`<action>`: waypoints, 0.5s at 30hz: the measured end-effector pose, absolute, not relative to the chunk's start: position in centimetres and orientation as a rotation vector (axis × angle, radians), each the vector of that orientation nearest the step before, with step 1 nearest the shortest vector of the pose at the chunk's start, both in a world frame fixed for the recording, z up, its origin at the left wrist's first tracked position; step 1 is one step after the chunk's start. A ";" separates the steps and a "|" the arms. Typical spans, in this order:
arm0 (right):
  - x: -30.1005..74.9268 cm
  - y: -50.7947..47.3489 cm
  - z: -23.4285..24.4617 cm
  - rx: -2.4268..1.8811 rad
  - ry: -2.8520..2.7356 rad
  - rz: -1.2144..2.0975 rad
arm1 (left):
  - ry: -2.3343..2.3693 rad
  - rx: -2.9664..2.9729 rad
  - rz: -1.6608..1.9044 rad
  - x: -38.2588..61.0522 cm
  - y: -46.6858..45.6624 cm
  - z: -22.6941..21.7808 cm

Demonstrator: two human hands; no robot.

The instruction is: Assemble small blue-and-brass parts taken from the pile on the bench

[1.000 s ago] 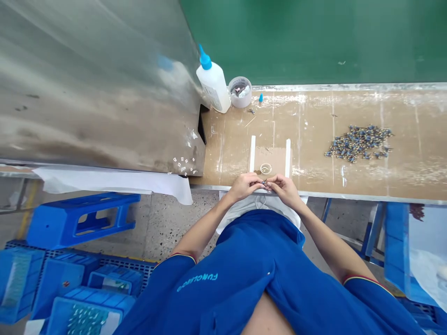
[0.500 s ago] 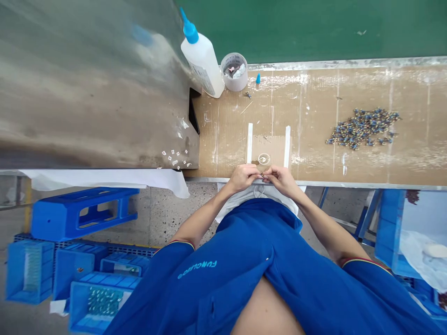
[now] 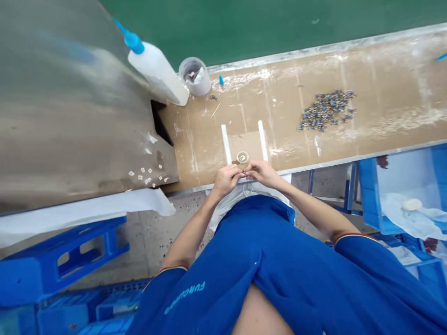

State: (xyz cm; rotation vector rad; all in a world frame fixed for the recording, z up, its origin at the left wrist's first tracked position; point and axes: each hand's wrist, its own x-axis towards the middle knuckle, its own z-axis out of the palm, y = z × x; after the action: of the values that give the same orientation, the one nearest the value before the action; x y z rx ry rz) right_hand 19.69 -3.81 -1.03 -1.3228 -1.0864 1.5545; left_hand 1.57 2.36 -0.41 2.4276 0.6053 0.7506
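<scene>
The left hand [image 3: 226, 180] and right hand [image 3: 263, 173] pinch together one tiny part [image 3: 245, 174], kept low near the counter [image 3: 391, 70] edge for steadiness.

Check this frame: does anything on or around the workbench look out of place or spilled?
Yes: small white scraps are scattered on the metal panel, which looks like stray litter, and a small blue cap lies loose on the bench near the clear tub.
</scene>
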 end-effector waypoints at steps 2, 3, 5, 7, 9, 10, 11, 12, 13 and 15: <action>19.6 -4.1 -0.7 -1.256 -0.996 1.584 | 0.627 2.446 0.743 1.8 2.2 -0.1; 19.7 -4.3 -0.5 -1.228 -0.965 1.585 | 0.650 2.452 0.751 1.9 2.0 0.1; 20.6 -4.8 -0.2 -1.212 -0.933 1.539 | 0.700 2.450 0.807 1.8 1.3 0.5; 22.8 -5.1 0.1 -1.257 -0.916 1.392 | 0.742 2.428 0.909 1.2 0.5 1.0; 26.3 -5.1 0.2 -1.357 -0.874 1.128 | 0.831 2.416 1.013 0.2 -0.2 1.6; 28.3 -4.9 0.3 -1.423 -0.837 0.973 | 0.889 2.415 1.049 -0.5 -0.3 1.8; 30.3 -4.7 0.3 -1.493 -0.789 0.810 | 0.963 2.404 1.075 -1.1 -0.3 2.1; 32.3 -4.4 0.3 -1.556 -0.734 0.663 | 1.048 2.392 1.102 -1.6 -0.1 2.4; 34.0 -4.1 0.3 -1.610 -0.671 0.544 | 1.126 2.382 1.141 -2.0 0.3 2.7; 36.5 -3.3 0.2 -1.672 -0.549 0.385 | 1.232 2.363 1.208 -2.5 1.6 3.3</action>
State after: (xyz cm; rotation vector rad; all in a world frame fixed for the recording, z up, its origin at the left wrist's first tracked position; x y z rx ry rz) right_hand 36.49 -3.30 0.23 -1.6722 -0.5493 0.3854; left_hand -2.47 1.61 3.30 2.3632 1.2324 1.2082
